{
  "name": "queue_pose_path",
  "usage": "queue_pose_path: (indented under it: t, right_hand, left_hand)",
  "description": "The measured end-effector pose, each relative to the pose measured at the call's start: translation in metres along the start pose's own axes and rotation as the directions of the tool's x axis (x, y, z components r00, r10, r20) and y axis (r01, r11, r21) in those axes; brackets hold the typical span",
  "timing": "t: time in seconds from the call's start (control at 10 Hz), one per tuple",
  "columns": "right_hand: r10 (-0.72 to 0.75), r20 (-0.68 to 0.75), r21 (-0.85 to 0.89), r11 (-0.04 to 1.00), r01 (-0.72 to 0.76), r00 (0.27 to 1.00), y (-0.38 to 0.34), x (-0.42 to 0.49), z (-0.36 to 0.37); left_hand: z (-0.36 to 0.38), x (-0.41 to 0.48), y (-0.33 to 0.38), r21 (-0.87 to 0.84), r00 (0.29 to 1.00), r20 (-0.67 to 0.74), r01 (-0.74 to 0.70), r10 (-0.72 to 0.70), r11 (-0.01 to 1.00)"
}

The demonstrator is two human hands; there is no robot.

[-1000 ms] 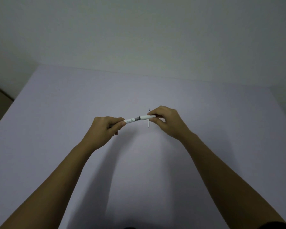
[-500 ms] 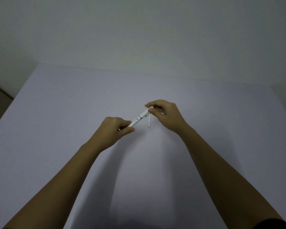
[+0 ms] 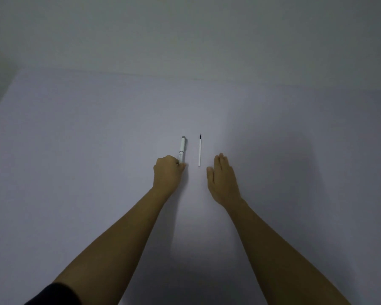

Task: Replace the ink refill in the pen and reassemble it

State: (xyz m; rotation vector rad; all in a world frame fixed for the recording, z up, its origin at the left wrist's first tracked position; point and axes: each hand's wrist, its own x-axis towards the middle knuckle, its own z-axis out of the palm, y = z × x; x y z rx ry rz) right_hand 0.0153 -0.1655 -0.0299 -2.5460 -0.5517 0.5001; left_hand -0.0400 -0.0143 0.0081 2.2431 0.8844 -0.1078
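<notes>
A white pen (image 3: 182, 149) lies on the pale table (image 3: 75, 150), pointing away from me, its far end grey. My left hand (image 3: 168, 172) is curled around the pen's near end, fingers closed on it. Just to the right, a thin white ink refill (image 3: 199, 151) with a dark tip lies alone on the table, parallel to the pen. My right hand (image 3: 221, 179) rests flat on the table to the right of the refill, fingers extended, holding nothing and apart from the refill.
The table's far edge meets a plain grey wall (image 3: 185, 36). The table's left edge runs diagonally at far left. A dark sleeve (image 3: 53, 293) shows at the bottom left.
Both hands held the pen in the air before. Now the pen is down on the table beside the refill, my right hand has let go and lies flat, and the view shifted.
</notes>
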Motion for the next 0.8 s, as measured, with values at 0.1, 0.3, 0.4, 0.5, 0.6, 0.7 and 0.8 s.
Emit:
queue_pose_path:
  t: [0.1, 0.3, 0.4, 0.5, 0.6, 0.7, 0.8]
  right_hand:
    - [-0.039, -0.003, -0.114, 0.993, 0.038, 0.999, 0.011, -0.002, 0.018]
    - [-0.065, -0.070, -0.210, 0.976, 0.050, 0.995, 0.020, -0.001, 0.034]
    - [-0.082, -0.097, -0.227, 0.972, 0.058, 0.992, 0.020, -0.001, 0.036]
    - [-0.085, -0.099, -0.221, 0.973, 0.061, 0.991, 0.019, -0.002, 0.036]
    - [-0.076, -0.082, -0.200, 0.978, 0.058, 0.994, 0.017, -0.001, 0.034]
    - [-0.073, -0.072, -0.181, 0.982, 0.059, 0.995, 0.015, -0.001, 0.032]
    - [-0.075, -0.048, -0.132, 0.989, 0.068, 0.996, 0.015, -0.002, 0.027]
  left_hand:
    - [0.013, 0.009, -0.001, 0.026, 0.999, -0.043, -0.006, 0.007, 1.000]
    - [0.032, 0.018, -0.006, 0.114, 0.983, -0.154, -0.082, 0.099, 0.990]
    - [0.038, 0.016, -0.010, 0.109, 0.974, -0.185, -0.114, 0.133, 0.988]
    - [0.041, 0.015, -0.011, 0.091, 0.969, -0.202, -0.128, 0.145, 0.988]
    - [0.041, 0.016, -0.012, 0.063, 0.971, -0.200, -0.124, 0.134, 0.990]
    - [0.039, 0.014, -0.012, 0.025, 0.975, -0.194, -0.105, 0.107, 0.994]
    - [0.033, 0.013, -0.008, -0.016, 0.976, -0.200, -0.091, 0.086, 0.996]
